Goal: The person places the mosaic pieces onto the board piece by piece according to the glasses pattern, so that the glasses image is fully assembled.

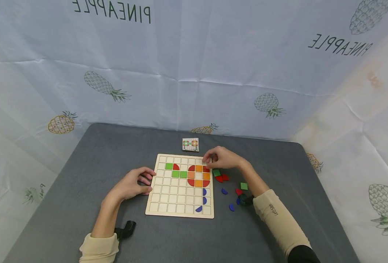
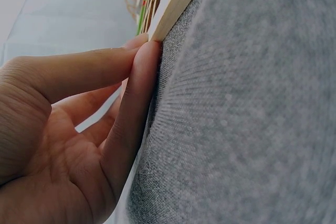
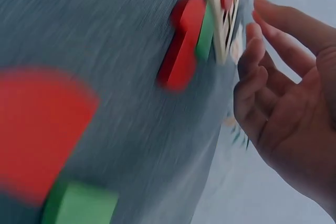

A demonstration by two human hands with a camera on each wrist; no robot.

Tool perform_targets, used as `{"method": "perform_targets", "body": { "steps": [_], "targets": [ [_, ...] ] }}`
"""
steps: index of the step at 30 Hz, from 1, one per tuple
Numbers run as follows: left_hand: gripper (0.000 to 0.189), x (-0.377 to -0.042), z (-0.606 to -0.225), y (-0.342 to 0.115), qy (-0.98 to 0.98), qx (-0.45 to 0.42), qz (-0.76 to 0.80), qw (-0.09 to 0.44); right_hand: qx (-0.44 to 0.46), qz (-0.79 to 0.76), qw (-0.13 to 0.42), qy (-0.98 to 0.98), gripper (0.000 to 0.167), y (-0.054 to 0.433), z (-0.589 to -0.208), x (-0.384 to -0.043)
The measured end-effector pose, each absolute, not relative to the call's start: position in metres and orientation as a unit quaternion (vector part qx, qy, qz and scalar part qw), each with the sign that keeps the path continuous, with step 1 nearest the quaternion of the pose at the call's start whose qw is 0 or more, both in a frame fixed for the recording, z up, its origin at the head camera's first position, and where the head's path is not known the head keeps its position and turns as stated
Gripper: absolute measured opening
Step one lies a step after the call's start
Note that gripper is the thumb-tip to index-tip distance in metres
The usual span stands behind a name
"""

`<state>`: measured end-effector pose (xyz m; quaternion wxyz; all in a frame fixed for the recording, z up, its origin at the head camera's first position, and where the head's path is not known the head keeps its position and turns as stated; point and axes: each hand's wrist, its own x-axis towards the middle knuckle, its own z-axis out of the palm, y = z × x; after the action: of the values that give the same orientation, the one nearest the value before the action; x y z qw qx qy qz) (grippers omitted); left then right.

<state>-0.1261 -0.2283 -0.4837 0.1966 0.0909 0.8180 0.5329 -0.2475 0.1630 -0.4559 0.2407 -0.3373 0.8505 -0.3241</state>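
Note:
A wooden grid board (image 1: 165,190) lies on the dark table. My left hand (image 1: 131,185) rests at its left side, index finger and thumb touching the edge, spread apart in the head view. The left wrist view shows the fingertips against the board's edge (image 2: 178,6). Over the board's upper right corner hovers my right hand (image 1: 225,157), fingers loosely bent, no piece visible between them. Beneath its fingertips sits a red quarter-round piece (image 1: 206,170), partly covered. Red and orange pieces form a ring on the right; green squares (image 1: 179,174) and a red quarter-round (image 1: 176,167) lie left of it.
A small pattern card (image 1: 190,144) lies behind the board. Right of the board are loose green squares (image 1: 244,186), red quarter-rounds (image 1: 225,177) and blue half-rounds (image 1: 231,207). Several blue half-rounds (image 1: 204,200) also sit on the board's lower right. Pineapple-print cloth (image 1: 180,102) hangs behind the table.

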Motion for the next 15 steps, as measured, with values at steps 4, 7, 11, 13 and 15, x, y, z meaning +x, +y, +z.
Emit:
{"method": "perform_targets", "body": {
  "steps": [4,7,11,13,15],
  "targets": [
    [0.047,-0.126,-0.483,-0.228,0.817,0.091,0.534,0.197,-0.322,-0.323,0.260,0.851,0.020,0.187,-0.456,-0.242],
    [0.047,-0.126,-0.483,-0.228,0.817,0.090,0.534,0.198,-0.307,-0.316,0.276,0.854,0.023,0.202,-0.455,-0.237],
    [0.047,-0.126,-0.482,-0.228,0.818,0.090,0.533,0.198,-0.301,-0.303,0.293,0.855,0.028,0.215,-0.458,-0.231],
    [0.048,-0.126,-0.482,-0.228,0.818,0.090,0.532,0.198,-0.302,-0.298,0.294,0.857,0.030,0.220,-0.460,-0.228],
    [0.048,-0.126,-0.482,-0.228,0.819,0.090,0.531,0.199,-0.302,-0.295,0.290,0.859,0.030,0.224,-0.462,-0.225]
  ]
}}
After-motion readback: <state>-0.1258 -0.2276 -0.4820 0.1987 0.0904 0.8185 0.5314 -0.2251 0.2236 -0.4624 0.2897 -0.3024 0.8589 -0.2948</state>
